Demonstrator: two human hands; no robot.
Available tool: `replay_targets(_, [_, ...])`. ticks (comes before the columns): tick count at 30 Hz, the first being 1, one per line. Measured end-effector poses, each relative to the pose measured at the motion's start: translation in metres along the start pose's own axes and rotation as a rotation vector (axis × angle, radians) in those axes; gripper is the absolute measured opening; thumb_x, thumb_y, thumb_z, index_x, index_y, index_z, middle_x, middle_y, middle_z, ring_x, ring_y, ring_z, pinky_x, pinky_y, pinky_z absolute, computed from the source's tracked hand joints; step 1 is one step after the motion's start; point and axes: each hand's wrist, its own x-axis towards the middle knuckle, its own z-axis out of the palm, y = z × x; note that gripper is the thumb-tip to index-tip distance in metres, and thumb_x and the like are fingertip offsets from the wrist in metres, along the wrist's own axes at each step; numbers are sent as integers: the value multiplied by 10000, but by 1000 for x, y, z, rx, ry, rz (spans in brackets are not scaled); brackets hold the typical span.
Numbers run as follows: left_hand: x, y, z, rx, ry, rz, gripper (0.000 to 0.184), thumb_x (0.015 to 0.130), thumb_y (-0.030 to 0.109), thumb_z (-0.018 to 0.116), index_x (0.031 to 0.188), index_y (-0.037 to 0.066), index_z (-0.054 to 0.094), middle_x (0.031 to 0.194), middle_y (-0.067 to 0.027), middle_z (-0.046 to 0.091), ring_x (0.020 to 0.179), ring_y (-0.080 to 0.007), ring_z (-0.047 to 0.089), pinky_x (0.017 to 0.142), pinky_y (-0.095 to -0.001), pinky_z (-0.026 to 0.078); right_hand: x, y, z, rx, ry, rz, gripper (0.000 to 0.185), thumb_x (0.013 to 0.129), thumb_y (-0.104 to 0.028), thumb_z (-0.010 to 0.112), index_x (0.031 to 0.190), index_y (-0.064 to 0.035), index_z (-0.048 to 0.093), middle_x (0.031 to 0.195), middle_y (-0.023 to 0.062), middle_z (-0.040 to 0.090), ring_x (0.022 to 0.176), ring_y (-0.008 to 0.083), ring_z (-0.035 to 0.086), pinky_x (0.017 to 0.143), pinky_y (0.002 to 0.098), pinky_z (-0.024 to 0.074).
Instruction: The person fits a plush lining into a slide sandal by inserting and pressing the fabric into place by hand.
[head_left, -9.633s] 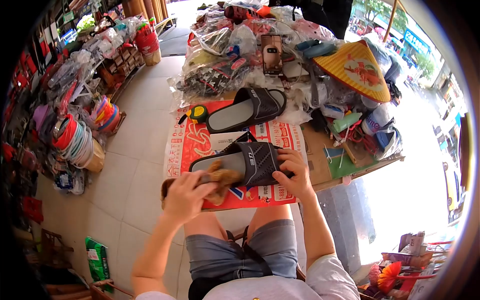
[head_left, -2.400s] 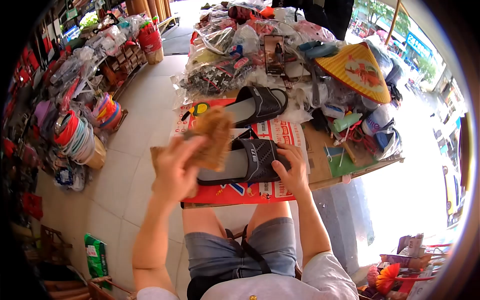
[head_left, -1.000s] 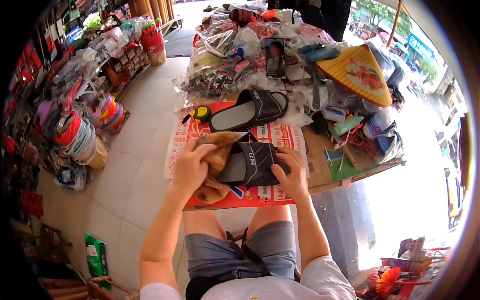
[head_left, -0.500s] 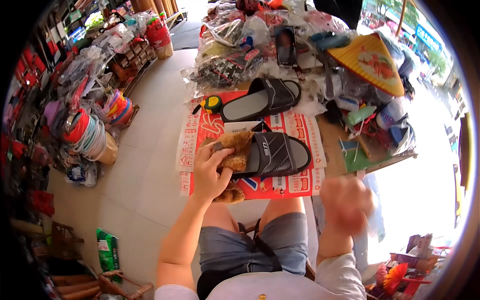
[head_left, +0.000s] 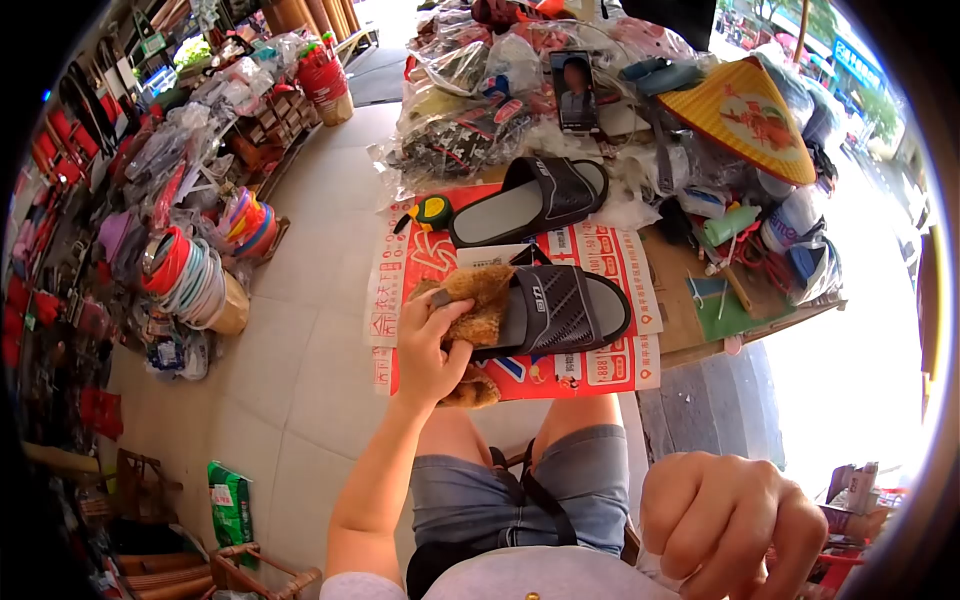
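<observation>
My left hand (head_left: pixel 437 348) is closed on a piece of brown furry cloth (head_left: pixel 482 305), pinching it at the heel end of a black slide sandal (head_left: pixel 560 308). A small grey piece shows at the fingers. Another bit of the brown fur hangs below the hand at the table's front edge. My right hand (head_left: pixel 728 520) is raised close to the camera at the lower right, fingers curled; what they hold, if anything, is hidden. The second black sandal (head_left: pixel 540 200) lies just behind, its toe also to the right.
Red printed sheets (head_left: pixel 590 375) lie under the sandals. A yellow-and-black tape measure (head_left: pixel 432 212) sits at their left. Behind are plastic-wrapped goods, a phone (head_left: pixel 573 92) and a yellow conical hat (head_left: pixel 745 118). A green board (head_left: pixel 722 310) with tools lies right.
My right hand has moved down and closer to the camera, from beside the table's right front. My left hand keeps its hold on the furry cloth. The view has shifted slightly.
</observation>
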Motion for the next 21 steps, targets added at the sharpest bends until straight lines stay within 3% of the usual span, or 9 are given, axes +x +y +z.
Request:
replay_targets(3, [1, 0, -4, 1, 11, -10, 435, 677, 49, 615, 1098, 76, 725, 1158, -170, 612, 1095, -372, 561, 985, -472, 446, -8, 0, -2, -162, -67, -98, 42, 920, -182, 689, 900, -150, 671, 713, 37, 609, 475, 107, 468, 454, 261, 283])
replay_targets(5, [-2, -3, -8, 65, -98, 7, 512, 681, 85, 689, 1192, 108, 700, 1279, -184, 575, 1177, -385, 535, 1020, -482, 436, -22, 16, -35, -48, -325, -233, 194, 937, -339, 729, 927, -152, 677, 767, 44, 632, 487, 119, 482, 450, 262, 298])
replay_targets(7, [6, 10, -25, 32, -195, 12, 577, 675, 108, 735, 1248, 135, 674, 1355, -192, 530, 1228, -394, 511, 1046, -489, 425, -41, 30, -57, -685, -113, -118, 141, 872, -199, 695, 923, -71, 668, 851, 84, 654, 669, 251, 587, 593, 364, 445])
replay_targets(10, [11, 13, -47, 10, -356, 14, 697, 661, 140, 806, 1334, 186, 629, 1476, -199, 444, 1310, -410, 468, 1090, -500, 403, -73, 61, -117, -1413, -65, 281, 561, 724, -248, 824, 1235, -77, 669, 1212, 145, 627, 1137, 387, 568, 957, 484, 476])
replay_targets(11, [9, 11, -51, 23, -427, 3, 747, 653, 149, 831, 1364, 210, 610, 1520, -199, 403, 1340, -417, 448, 1109, -504, 393, -89, 75, -130, -1561, -73, 393, 657, 708, -300, 854, 1304, -121, 645, 1293, 139, 607, 1191, 415, 542, 1042, 512, 425])
replay_targets(13, [8, 8, -54, 90, -427, 27, 711, 674, 87, 792, 1351, 209, 614, 1508, -183, 417, 1340, -419, 449, 1088, -500, 425, -113, 88, -147, -1636, -96, 477, 696, 715, -340, 857, 1338, -128, 628, 1326, 153, 599, 1229, 413, 539, 1067, 501, 412])
replay_targets(15, [9, 11, -58, 208, -520, 34, 664, 677, 48, 766, 1313, 184, 634, 1476, -178, 449, 1306, -410, 488, 1046, -486, 471, -118, 88, -152, -1477, -51, 605, 692, 732, -369, 851, 1338, -119, 628, 1347, 160, 592, 1261, 387, 538, 1074, 491, 407])
replay_targets(19, [21, -1, -86, 196, -571, -30, 580, 683, -3, 718, 1239, 154, 671, 1413, -184, 502, 1264, -398, 529, 1011, -481, 498, -119, 86, -151, -1478, -60, 588, 682, 765, -426, 818, 1336, -103, 631, 1274, 141, 648, 1270, 364, 541, 1074, 488, 405])
replay_targets(21, [28, -2, -98, 246, -443, -240, 517, 687, -32, 678, 1175, 136, 697, 1348, -185, 547, 1219, -393, 558, 996, -476, 506, -120, 88, -151, -1487, -47, 580, 680, 771, -442, 807, 1334, -100, 633, 1251, 133, 664, 1269, 358, 543, 1069, 484, 409])
